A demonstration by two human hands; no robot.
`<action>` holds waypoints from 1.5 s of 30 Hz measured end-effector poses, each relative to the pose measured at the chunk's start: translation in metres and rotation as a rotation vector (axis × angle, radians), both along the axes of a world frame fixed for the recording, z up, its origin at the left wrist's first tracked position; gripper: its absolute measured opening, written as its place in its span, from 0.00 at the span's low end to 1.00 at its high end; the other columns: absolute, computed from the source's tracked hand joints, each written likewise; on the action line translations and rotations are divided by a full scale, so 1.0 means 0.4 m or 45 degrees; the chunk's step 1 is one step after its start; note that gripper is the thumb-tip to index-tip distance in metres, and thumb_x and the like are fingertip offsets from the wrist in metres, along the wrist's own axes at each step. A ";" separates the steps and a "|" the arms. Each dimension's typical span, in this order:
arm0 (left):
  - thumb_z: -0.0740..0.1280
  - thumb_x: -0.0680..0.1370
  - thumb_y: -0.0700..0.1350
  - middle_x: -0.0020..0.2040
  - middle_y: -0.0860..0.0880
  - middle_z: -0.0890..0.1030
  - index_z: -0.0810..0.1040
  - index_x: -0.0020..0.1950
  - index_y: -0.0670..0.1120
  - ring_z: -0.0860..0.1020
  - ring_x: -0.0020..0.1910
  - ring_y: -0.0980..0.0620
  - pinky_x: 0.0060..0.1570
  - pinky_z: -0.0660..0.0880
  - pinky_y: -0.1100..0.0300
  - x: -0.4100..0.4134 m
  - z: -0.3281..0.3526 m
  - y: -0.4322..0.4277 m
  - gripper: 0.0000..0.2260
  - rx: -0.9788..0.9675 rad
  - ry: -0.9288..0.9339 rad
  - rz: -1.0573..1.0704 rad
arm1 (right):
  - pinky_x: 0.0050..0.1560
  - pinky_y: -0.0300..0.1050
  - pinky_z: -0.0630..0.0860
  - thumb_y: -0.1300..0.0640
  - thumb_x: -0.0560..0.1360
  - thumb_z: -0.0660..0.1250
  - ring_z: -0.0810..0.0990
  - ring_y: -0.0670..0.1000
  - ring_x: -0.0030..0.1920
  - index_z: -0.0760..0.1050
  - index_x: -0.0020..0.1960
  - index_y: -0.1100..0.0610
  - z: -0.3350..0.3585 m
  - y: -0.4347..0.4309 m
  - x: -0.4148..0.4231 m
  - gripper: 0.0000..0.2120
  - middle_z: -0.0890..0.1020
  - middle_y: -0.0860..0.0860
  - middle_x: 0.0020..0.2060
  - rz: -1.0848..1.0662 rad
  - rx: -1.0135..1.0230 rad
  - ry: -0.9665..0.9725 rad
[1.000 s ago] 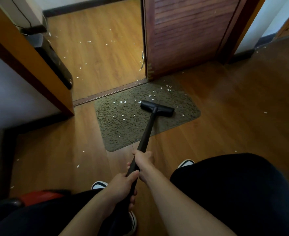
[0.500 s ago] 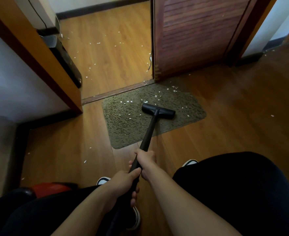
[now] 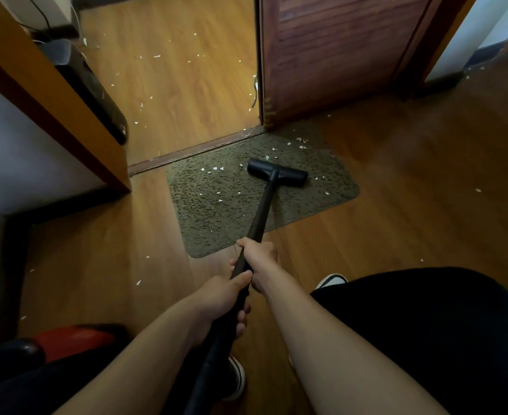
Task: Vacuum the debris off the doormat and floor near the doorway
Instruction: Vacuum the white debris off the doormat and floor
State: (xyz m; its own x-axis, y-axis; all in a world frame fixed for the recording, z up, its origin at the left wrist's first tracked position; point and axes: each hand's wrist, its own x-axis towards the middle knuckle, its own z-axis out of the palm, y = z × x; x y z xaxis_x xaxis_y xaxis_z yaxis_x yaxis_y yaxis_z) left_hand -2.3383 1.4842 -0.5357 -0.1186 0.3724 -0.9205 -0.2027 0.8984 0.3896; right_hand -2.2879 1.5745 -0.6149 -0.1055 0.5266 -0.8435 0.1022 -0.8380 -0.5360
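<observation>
Ahead on the doormat (image 3: 210, 217) sits the nozzle (image 3: 277, 176), wand (image 3: 263, 205) in the right hand (image 3: 260, 259).

Warm wood-laminate floor (image 3: 426, 181) runs through both rooms, crossed by a dark threshold strip (image 3: 192, 151) (the boards past it are more brightly lit). A reddish slatted door (image 3: 336, 55) stands open on the right. On the left, an orange-brown door jamb (image 3: 37, 79) borders a white wall (image 3: 22, 151) with a dark baseboard (image 3: 66, 205).

The wooden floor (image 3: 396, 211) carries a green doormat (image 3: 216, 223) by the doorway and scattered white debris (image 3: 138, 282).
</observation>
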 end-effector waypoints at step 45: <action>0.61 0.83 0.54 0.29 0.47 0.71 0.73 0.52 0.41 0.69 0.21 0.53 0.22 0.69 0.64 -0.124 -0.031 0.034 0.15 0.073 0.035 0.096 | 0.23 0.45 0.77 0.60 0.78 0.70 0.79 0.54 0.21 0.72 0.55 0.64 -0.058 0.055 -0.167 0.11 0.82 0.62 0.31 0.105 0.072 0.053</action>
State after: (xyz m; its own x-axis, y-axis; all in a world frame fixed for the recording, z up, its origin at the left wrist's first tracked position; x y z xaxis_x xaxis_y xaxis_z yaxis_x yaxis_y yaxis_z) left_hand -2.3881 1.4980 -0.5483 -0.1735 0.4135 -0.8938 -0.2573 0.8571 0.4464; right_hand -2.3547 1.5966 -0.6383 -0.1849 0.5613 -0.8067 0.1466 -0.7960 -0.5873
